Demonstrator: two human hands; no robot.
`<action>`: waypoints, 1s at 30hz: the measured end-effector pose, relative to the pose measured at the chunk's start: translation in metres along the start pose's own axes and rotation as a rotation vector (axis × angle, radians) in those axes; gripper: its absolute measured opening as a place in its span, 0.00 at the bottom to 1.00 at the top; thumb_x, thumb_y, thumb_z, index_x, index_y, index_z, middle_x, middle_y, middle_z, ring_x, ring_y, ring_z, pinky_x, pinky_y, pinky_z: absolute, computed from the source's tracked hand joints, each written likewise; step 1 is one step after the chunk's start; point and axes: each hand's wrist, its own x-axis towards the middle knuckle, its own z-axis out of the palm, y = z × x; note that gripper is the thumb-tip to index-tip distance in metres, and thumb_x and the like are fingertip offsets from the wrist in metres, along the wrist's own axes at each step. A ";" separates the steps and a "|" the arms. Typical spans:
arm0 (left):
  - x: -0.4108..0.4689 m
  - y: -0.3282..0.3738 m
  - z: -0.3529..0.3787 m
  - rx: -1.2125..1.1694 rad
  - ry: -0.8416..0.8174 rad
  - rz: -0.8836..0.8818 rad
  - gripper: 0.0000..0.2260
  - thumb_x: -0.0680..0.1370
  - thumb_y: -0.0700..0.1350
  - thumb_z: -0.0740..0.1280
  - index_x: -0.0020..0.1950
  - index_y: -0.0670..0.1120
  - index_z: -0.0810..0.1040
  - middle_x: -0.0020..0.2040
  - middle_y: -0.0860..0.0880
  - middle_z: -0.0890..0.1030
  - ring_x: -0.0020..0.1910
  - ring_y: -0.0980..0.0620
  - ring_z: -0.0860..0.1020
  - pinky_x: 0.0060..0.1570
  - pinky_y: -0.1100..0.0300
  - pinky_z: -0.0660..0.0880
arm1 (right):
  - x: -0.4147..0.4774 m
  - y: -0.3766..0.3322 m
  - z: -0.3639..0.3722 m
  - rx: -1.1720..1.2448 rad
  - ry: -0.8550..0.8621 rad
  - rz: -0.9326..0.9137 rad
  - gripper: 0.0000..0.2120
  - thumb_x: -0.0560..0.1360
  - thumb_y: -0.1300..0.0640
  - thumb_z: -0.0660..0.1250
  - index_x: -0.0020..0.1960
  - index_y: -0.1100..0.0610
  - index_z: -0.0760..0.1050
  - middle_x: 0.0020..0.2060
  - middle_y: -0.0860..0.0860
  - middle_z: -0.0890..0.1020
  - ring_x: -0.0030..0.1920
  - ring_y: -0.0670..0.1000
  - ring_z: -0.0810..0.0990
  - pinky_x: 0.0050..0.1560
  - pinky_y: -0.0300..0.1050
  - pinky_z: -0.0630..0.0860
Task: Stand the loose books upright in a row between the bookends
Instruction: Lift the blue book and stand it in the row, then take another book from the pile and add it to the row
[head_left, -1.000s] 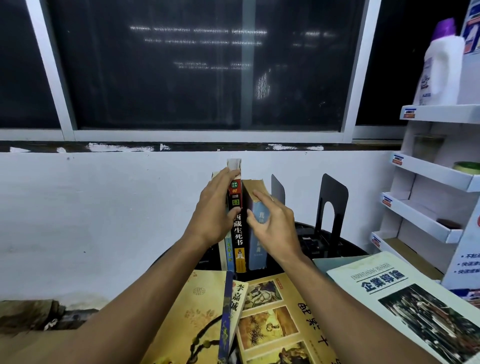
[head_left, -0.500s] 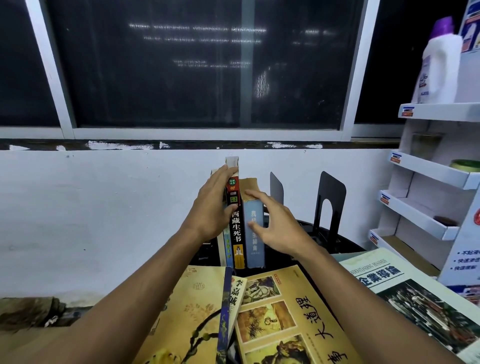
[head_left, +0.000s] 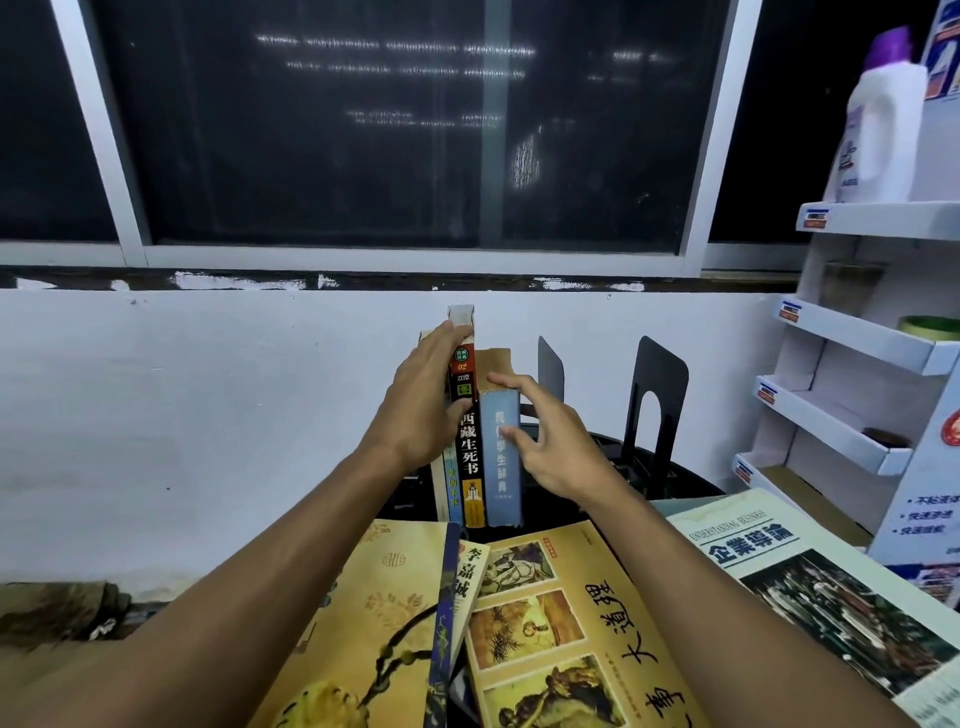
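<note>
Row of standing books sits far centre on the dark tabletop (head_left: 675, 486), spines toward the camera: thin books (head_left: 451, 488) at left, then black book (head_left: 469, 457), then blue book (head_left: 501, 467) at the right end. Left hand (head_left: 421, 410) has its grip closed round the black book and the thin ones beside it, fingers up the left side, thumb across the black spine. Right hand (head_left: 550, 441) has a wide grip and holds nothing, fingertips just touching the blue book's top edge and spine. Smaller bookend (head_left: 550, 369) stands just right of the blue book, larger bookend (head_left: 655, 400) further right; any bookend on the left is hidden, cannot tell. Step in hand looks like squaring the blue book against the row. To do it well, the left hand should brace the row so nothing tips. The right should press the blue book flush with flat fingers low on its side, not at the top where it would lever over, then draw a bookend tight against it. Yellow book (head_left: 363, 623), picture-cover book (head_left: 561, 623) and white book (head_left: 810, 571) lie flat near, not yet stood up.
</note>
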 end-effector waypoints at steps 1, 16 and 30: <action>0.000 0.000 0.000 0.005 -0.001 -0.003 0.35 0.76 0.37 0.73 0.78 0.52 0.62 0.78 0.51 0.64 0.76 0.48 0.65 0.72 0.44 0.70 | 0.000 0.000 0.000 0.002 -0.009 0.002 0.25 0.81 0.62 0.66 0.72 0.41 0.68 0.68 0.46 0.73 0.64 0.41 0.71 0.58 0.27 0.72; -0.023 0.014 -0.023 0.059 -0.082 -0.081 0.39 0.78 0.43 0.72 0.82 0.56 0.54 0.83 0.52 0.50 0.81 0.49 0.51 0.74 0.44 0.67 | -0.031 -0.015 -0.007 -0.051 0.022 0.048 0.35 0.80 0.49 0.67 0.80 0.42 0.52 0.76 0.44 0.58 0.76 0.47 0.62 0.73 0.57 0.68; -0.145 -0.016 -0.078 0.217 -0.289 -0.210 0.26 0.78 0.59 0.69 0.75 0.58 0.69 0.74 0.54 0.71 0.72 0.54 0.68 0.69 0.59 0.66 | -0.093 -0.070 0.026 -0.222 -0.304 0.095 0.34 0.76 0.31 0.61 0.78 0.40 0.58 0.77 0.45 0.64 0.78 0.49 0.57 0.76 0.56 0.61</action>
